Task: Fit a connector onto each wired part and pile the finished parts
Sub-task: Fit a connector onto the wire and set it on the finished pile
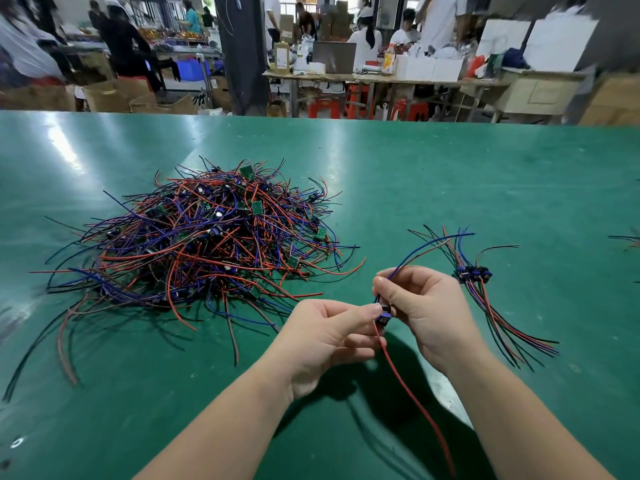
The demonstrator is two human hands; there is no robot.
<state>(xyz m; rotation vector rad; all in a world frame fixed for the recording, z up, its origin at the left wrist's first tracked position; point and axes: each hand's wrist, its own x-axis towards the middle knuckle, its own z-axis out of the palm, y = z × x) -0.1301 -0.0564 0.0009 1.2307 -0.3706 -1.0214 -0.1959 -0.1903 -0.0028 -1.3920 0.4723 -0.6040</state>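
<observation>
Your left hand (pixel 332 336) and right hand (pixel 420 306) both pinch the wired part (pixel 384 311) above the worktop's (pixel 450 174) near edge — light, floppy leads, so grip its small stiff body.

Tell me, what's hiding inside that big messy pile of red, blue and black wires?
Small green circuit boards peek out of the tangled wire pile, which lies on the shiny green table. Anything deeper in the middle is covered by wires, so I cannot tell.

Glossy, scuffed green table top (pixel 450 174); wires (pixel 194 237) smooth, plastic-sheathed; connector (pixel 383 315) probably dark plastic.
</observation>
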